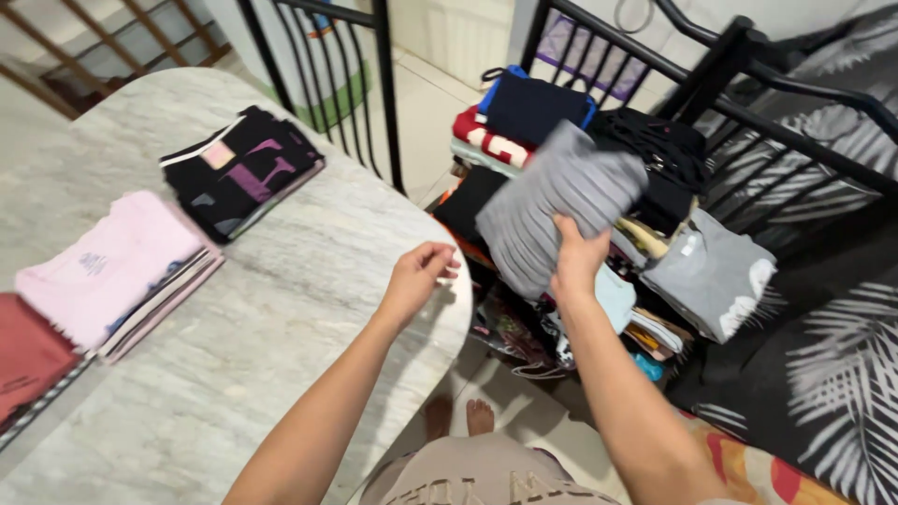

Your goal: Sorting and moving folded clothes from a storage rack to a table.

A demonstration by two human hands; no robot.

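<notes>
1. A grey striped garment (561, 201) is gripped at its lower edge by the right hand (577, 257), the fingers closed on the cloth with the thumb on the near side; the garment is held up, spread and tilted, just beyond the right end of the marble table (281, 327) and in front of a heap of clothes (599, 140).
2. The left hand (419, 278) is held over the table's right edge, its fingers loosely curled towards the thumb; nothing is seen in it (a pinch on something small cannot be ruled out).
3. On the table, well to the left of both hands, three folded stacks are laid: a black stack with pink print (243, 170) at the far side, a pink stack (117, 266) nearer, and a red-brown one (28, 355) at the left border.
4. Past the table's right end the heap of clothes is piled against a black metal frame (711, 84); a folded grey shirt (711, 271) lies at its near right side.
5. Below the table's edge, bare feet (458, 416) are seen on the tiled floor.
</notes>
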